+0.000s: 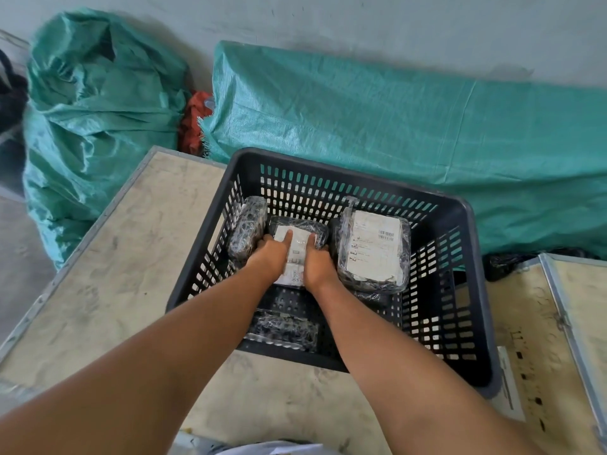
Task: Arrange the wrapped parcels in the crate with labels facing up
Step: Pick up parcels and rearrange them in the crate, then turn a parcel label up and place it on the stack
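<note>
Both hands, left hand point(270, 256) and right hand point(318, 261), closed on the middle parcel point(297, 249) from either side, label up. Long axis pointing away toward the far wall of the crate point(473, 290); fingers point(286, 236) wrapped over its far end. Neither hand nearer.

Crumpled green woven sack point(98, 119) at left by grey wall point(361, 27); long green tarp bundle point(410, 126) beside it, red cloth point(193, 123) wedged between. Scuffed plywood tabletop point(131, 257) with metal edging.
</note>
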A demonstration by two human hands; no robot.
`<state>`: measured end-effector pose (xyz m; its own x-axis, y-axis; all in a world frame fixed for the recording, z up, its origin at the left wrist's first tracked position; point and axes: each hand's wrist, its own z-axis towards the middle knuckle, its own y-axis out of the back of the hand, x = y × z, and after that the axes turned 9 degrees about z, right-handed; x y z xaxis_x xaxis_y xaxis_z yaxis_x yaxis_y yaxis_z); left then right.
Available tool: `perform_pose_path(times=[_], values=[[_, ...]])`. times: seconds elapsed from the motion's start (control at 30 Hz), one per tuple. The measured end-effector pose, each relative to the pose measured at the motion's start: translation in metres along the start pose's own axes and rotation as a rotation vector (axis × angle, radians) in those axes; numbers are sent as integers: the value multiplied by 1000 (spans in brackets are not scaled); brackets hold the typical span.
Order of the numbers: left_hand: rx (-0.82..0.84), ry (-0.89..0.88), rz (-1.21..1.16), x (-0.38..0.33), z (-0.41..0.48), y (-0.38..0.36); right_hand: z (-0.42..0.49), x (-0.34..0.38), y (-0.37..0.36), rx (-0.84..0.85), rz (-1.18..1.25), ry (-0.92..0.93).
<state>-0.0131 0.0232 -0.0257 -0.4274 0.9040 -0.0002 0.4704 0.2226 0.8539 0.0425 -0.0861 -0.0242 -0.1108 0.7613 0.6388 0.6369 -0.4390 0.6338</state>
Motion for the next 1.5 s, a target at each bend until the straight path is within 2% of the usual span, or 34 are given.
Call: perform_pose_path(times=[0.07, 0.17, 0.23, 0.37, 0.5, 0.57, 0.7, 0.87, 0.93, 1.0, 1.1, 1.23, 1.5], values=[[-20, 2, -30, 1, 1, -3, 5, -4, -1, -10, -6, -30], [-60, 33, -81, 2, 2, -7, 3, 0, 2, 72, -141, -84], [-76, 35, -87, 1, 1, -8, 2, -1, 3, 53, -255, -4], [-93, 11, -70, 3, 1, -8, 1, -2, 5, 58, -302, 51], [-73, -5, -333, 8, -9, 13, -2, -2, 10, 84, -308, 58], [-117, -15, -484, 14, -22, 30, -5, -1, 13, 100, -284, 56], [-348, -109, -656, 32, -62, 66, -13, -4, 22, 165, -155, 58], [-654, -148, -1023, 74, -126, 75, -18, 2, 25, 203, -72, 120], [-841, -123, -977, 95, -143, 66, -17, 17, 19, 176, -23, 174], [-918, -43, -815, 111, -151, 53, -19, 37, 9, 150, 62, 240], [-762, 31, -690, 121, -154, 30, -22, 64, -10, 187, 169, 355], [-588, 35, -932, 119, -159, 13, -22, 80, -33, 263, 79, 406], [-557, 42, -1047, 118, -162, 10, -32, 65, -53, 58, 184, 400]])
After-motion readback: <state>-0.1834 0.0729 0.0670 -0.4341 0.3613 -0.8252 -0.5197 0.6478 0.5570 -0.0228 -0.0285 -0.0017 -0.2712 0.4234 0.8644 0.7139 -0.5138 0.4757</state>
